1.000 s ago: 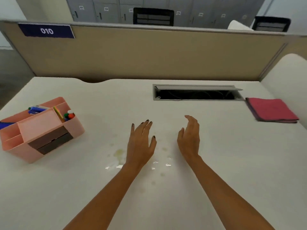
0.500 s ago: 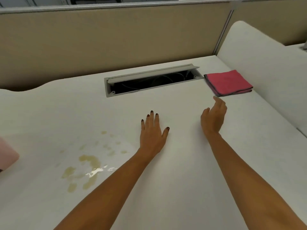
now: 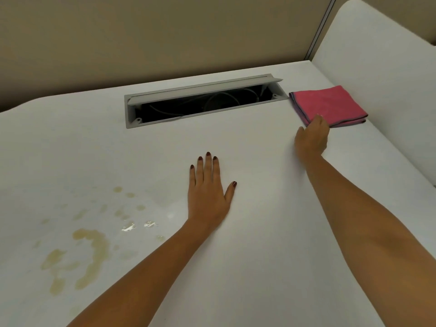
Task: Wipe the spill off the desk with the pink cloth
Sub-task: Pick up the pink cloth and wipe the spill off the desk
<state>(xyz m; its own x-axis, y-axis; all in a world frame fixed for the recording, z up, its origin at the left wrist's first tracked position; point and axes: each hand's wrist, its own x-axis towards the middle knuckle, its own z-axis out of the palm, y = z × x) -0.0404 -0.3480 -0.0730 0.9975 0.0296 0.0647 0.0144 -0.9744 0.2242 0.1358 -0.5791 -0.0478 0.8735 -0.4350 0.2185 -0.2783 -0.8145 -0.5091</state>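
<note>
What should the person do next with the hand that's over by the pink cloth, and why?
Probably close the right hand on the near corner of the folded pink cloth and lift it. The fingertips are just at its edge, the cloth lies flat and ungrasped, and the yellowish spill sits unwiped far to the left. The left hand rests flat on the desk, holding nothing.

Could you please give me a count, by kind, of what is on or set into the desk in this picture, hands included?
Hands: 2, the left hand flat on the desk, the right hand at the cloth's near edge
Pink cloth: 1, folded
Cable tray with its lid open: 1
Yellowish spill: 1 scattered patch
Total: 5
</note>
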